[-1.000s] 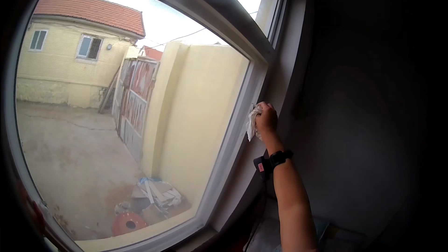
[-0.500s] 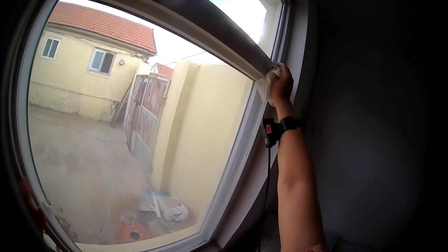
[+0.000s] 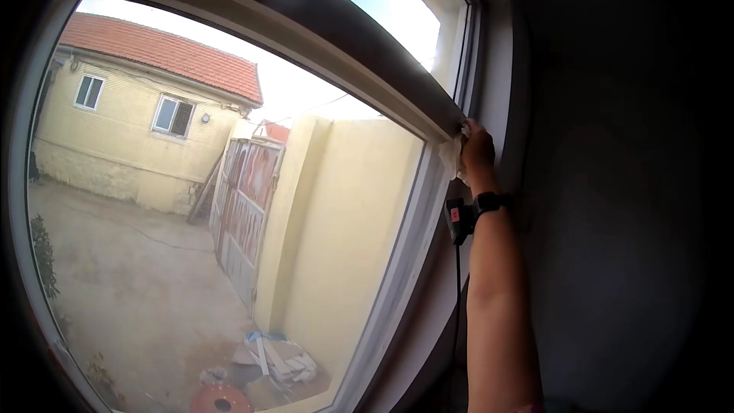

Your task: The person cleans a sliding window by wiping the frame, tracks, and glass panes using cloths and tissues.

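Observation:
My right hand (image 3: 478, 151) is closed round a crumpled pale cloth (image 3: 453, 157) at the right side of the window frame (image 3: 405, 252), where the dark crossbar (image 3: 367, 50) meets the upright. Part of the cloth hangs out on the left of my fingers, against the frame. A black band with a small box-shaped device (image 3: 459, 220) and a cable is on my right wrist. My left hand cannot be made out in this view.
A large glass pane (image 3: 153, 260) fills the left and middle, with a smaller upper pane (image 3: 382, 0) above the crossbar. Through the glass show a yard, a metal gate and a tiled-roof house. A dark wall (image 3: 612, 222) stands at the right.
My right hand has moved up along the frame with the cloth to the crossbar's end, then slightly right in the view. The camera view has shifted. The reddish shape at the lower left has faded from sight.

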`<state>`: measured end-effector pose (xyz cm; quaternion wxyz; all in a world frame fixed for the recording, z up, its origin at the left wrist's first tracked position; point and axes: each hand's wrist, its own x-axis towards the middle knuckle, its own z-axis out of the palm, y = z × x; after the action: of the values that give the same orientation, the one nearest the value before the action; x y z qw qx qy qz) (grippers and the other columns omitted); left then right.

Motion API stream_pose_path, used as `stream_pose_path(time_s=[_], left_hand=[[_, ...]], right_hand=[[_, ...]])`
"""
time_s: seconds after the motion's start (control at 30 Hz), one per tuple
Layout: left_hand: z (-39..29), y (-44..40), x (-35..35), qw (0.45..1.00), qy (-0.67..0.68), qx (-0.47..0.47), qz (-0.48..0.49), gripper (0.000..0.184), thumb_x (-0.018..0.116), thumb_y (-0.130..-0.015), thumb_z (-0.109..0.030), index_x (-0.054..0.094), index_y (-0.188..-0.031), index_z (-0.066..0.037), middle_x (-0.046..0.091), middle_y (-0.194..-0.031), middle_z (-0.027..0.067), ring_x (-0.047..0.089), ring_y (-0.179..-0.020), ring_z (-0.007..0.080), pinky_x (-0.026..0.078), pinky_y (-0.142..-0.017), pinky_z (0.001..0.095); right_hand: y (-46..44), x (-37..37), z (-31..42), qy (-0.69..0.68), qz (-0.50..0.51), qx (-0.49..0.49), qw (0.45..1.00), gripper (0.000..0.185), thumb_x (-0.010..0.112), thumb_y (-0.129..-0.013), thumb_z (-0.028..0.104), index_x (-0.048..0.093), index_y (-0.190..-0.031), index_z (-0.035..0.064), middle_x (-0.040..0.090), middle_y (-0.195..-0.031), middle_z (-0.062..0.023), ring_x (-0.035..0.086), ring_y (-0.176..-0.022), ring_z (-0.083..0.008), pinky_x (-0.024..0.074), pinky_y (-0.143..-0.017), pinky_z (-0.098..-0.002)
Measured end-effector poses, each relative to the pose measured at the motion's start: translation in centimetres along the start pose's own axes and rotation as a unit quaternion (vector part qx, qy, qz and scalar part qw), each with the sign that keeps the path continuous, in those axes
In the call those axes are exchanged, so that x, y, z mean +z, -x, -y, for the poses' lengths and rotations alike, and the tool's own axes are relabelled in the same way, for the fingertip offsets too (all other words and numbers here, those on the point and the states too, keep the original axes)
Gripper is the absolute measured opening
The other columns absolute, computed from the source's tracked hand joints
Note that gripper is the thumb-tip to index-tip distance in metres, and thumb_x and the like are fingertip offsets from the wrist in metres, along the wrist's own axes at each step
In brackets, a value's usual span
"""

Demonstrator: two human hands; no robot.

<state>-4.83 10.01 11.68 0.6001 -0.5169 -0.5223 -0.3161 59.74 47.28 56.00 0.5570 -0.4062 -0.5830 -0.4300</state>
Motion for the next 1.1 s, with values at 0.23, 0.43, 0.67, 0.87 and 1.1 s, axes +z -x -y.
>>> stream_pose_path(time_s=[0.23, 0.43, 0.67, 0.87, 1.1], left_hand=[[-0.7, -0.3, -0.5, 1.000, 0.000, -0.003, 0.008, 0.054, 0.034, -0.094, -0.046, 0.048, -0.112, 0.003, 0.050, -0.113, 0.0204, 0.048, -0.100, 0.0346, 0.039, -0.086, 0.0446], [-0.2, 0.5, -0.4, 0.999, 0.010, -0.016, 0.026, 0.053, 0.036, -0.093, -0.046, 0.049, -0.110, 0.003, 0.050, -0.112, 0.0205, 0.048, -0.100, 0.0342, 0.038, -0.086, 0.0434], [1.9, 5.6, 0.0, 0.990, 0.016, -0.036, 0.134, 0.049, 0.038, -0.094, -0.038, 0.041, -0.124, 0.001, 0.043, -0.128, 0.0238, 0.044, -0.117, 0.0377, 0.038, -0.095, 0.0482], [2.8, 7.6, 1.3, 0.987, 0.031, -0.056, 0.146, 0.048, 0.034, -0.095, -0.040, 0.039, -0.126, -0.004, 0.040, -0.133, 0.0212, 0.041, -0.122, 0.0370, 0.033, -0.101, 0.0482], [-0.6, 6.1, 1.6, 0.974, 0.225, -0.022, 0.002, 0.033, 0.048, -0.089, -0.029, 0.043, -0.112, -0.005, 0.041, -0.123, 0.0202, 0.044, -0.112, 0.0376, 0.037, -0.092, 0.0500]], right_hand=[[0.4, 1.1, 0.1, -0.006, -0.031, 0.036, 0.999, 0.021, 0.046, -0.088, 0.007, 0.057, -0.106, 0.0042, 0.062, -0.106, -0.0207, 0.059, -0.098, -0.0371, 0.0483, -0.084, -0.0411], [2.3, -0.2, 1.6, -0.002, -0.026, 0.109, 0.994, 0.023, 0.055, -0.084, 0.011, 0.057, -0.104, 0.0011, 0.062, -0.102, -0.0228, 0.059, -0.096, -0.0399, 0.0489, -0.084, -0.0429], [14.3, -0.2, -0.4, 0.030, 0.074, 0.149, 0.986, 0.023, 0.059, -0.077, 0.006, 0.056, -0.099, -0.0030, 0.061, -0.094, -0.0276, 0.058, -0.092, -0.0437, 0.0480, -0.077, -0.0445], [27.1, -6.1, 2.7, -0.037, 0.224, 0.208, 0.951, 0.024, 0.063, -0.076, 0.011, 0.058, -0.097, 0.0014, 0.064, -0.085, -0.0210, 0.062, -0.083, -0.0358, 0.0489, -0.073, -0.0416], [43.5, -16.3, 13.2, -0.710, 0.184, 0.524, 0.434, 0.037, 0.047, -0.094, 0.034, 0.054, -0.111, 0.0028, 0.059, -0.104, -0.0124, 0.058, -0.097, -0.0238, 0.0481, -0.087, -0.0356]])
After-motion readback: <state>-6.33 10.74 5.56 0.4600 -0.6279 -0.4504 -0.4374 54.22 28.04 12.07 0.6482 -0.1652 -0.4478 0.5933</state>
